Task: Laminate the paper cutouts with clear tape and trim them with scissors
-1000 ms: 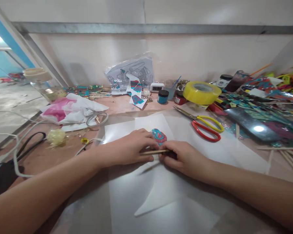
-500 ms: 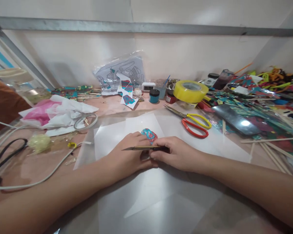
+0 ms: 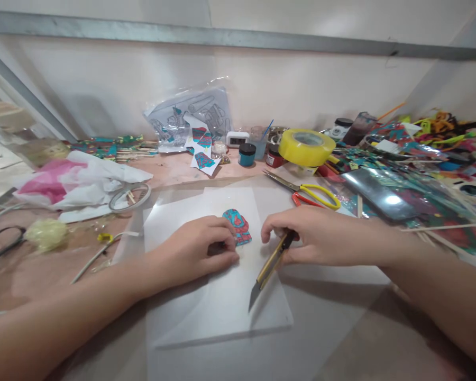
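Note:
A small turquoise and red painted cutout (image 3: 241, 227) is over the white paper (image 3: 222, 317). My left hand (image 3: 206, 243) rests on the sheet with curled fingers closed at the cutout's left edge, and the fingertips partly cover it. To the right, my right hand (image 3: 301, 235) grips a utility knife (image 3: 270, 267) with a yellowish body. Its blade is out and points down and toward me, over the lower part of the paper. Behind my right hand lie red-and-yellow-handled scissors (image 3: 317, 194), their red handle partly hidden.
A yellow tape roll (image 3: 307, 147), a turquoise paint jar (image 3: 247, 154) and painted paper scraps (image 3: 204, 159) stand at the back. Crumpled pink-stained tissue (image 3: 75, 180) lies left. A dark phone-like slab (image 3: 376, 193) and several sticks lie right, below a metal bar (image 3: 238, 37).
My right hand has moved right, away from my left, and the knife has swung from sideways to pointing down toward me. More of the cutout shows beside my left fingers.

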The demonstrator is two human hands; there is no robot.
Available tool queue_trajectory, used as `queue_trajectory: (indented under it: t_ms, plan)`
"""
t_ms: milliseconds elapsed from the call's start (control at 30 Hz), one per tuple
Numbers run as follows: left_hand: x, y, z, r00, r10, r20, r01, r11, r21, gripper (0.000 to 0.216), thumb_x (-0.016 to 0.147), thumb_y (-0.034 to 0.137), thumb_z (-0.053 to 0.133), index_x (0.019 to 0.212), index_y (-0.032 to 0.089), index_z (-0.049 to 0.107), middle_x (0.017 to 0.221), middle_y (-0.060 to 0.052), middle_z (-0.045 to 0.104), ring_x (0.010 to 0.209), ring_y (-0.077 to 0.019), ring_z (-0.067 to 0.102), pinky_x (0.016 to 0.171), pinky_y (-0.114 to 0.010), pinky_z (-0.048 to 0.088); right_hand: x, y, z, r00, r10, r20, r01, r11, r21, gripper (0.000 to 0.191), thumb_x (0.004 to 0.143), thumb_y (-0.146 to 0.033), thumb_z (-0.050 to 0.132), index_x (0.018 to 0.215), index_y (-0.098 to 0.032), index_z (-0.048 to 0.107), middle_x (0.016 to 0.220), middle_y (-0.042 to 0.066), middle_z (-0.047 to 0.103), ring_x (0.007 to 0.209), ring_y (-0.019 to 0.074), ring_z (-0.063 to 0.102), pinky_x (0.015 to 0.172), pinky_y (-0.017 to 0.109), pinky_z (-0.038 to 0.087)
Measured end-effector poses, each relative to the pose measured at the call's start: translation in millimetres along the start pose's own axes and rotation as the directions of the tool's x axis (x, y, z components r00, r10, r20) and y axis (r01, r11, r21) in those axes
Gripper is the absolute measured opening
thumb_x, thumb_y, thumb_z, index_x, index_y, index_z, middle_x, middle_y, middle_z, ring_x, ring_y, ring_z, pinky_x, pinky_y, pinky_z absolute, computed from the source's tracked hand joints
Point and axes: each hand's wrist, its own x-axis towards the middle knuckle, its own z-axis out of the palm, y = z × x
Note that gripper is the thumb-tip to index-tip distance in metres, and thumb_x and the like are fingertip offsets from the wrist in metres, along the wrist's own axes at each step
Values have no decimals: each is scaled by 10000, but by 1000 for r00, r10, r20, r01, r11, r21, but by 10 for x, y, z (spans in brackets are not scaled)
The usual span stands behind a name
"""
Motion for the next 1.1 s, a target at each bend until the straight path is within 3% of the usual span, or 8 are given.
queue_trajectory:
  t_ms: [167,267,400,533,633,733,867,1100]
  plan:
    - [-5,-22,43,994,104,-22,-102,991,86,130,956,270,608,886,209,700,1009,-36,703,897,-183,641,773,-287,475,51,60,8,994,-98,50,95,994,58,213,960,-397,627,1038,-218,709,900,25,694,762,186,625,642,263,436]
    - [-7,-13,53,989,143,-39,-137,982,127,124,961,264,596,957,213,709,1029,-37,706,916,-189,640,799,-293,473,-25,23,-37,951,-237,-201,225,971,-81,273,1033,-340,498,892,-211,693,822,29,672,817,216,609,705,306,435]
    - [-15,5,44,992,122,-6,-121,984,127,154,969,271,578,966,227,725,1033,-40,708,940,-200,647,800,-298,478,-264,-107,-111,872,-265,-413,152,946,-287,255,1034,-298,468,904,-241,680,816,42,690,887,275,611,787,388,446]
    - [-25,-4,57,989,144,-44,-136,978,159,165,967,276,572,957,223,729,1028,-49,704,929,-209,642,795,-314,474,-420,-89,-39,919,-164,-359,93,974,-206,337,984,-138,455,1171,-317,670,1103,32,738,935,254,674,761,370,492]
    - [-25,-20,68,989,143,-38,-136,981,141,161,967,272,574,969,223,726,1043,-46,703,932,-206,644,800,-317,478,-376,32,131,956,-98,-275,51,984,-172,328,973,-113,453,1138,-271,689,1030,57,732,903,251,672,760,364,502]
    - [-22,-30,68,992,128,-18,-124,985,123,152,961,266,585,977,224,730,1050,-46,698,932,-204,649,802,-318,482,-247,154,301,972,-156,-173,125,976,-179,168,982,-207,581,1113,-193,686,998,81,679,902,240,648,792,347,495]
    - [-16,-40,64,991,130,-24,-126,985,116,145,955,263,594,978,219,731,1056,-49,696,940,-206,656,814,-321,483,-96,256,419,981,-176,-82,162,975,-151,425,907,-428,750,1220,-163,639,1063,87,621,935,243,630,813,337,489]
    - [13,-38,58,987,160,-16,-155,976,152,162,954,263,575,956,222,732,1035,-44,706,932,-209,653,798,-322,481,-45,349,496,970,-195,-146,172,973,-153,458,884,-473,762,1201,-166,639,1046,85,610,909,258,619,795,352,469]
